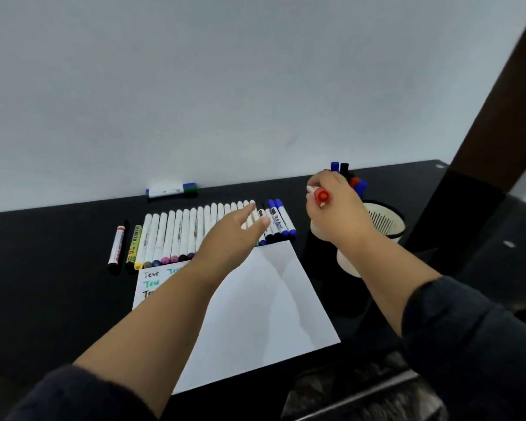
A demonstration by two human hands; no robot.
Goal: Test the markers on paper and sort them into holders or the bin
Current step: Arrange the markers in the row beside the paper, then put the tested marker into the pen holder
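the right hand (331,205) grips a red-capped marker (319,196) above the cream holders (383,226) at the right. the left hand (234,235), fingers straight, reaches over the marker row (179,235) just beyond the paper (255,314)

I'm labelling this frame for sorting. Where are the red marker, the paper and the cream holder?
red marker (322,197): head view, on its red cap end, held in the right hand.
paper (264,314): head view, on the blank middle.
cream holder (390,227): head view, on its right wall.
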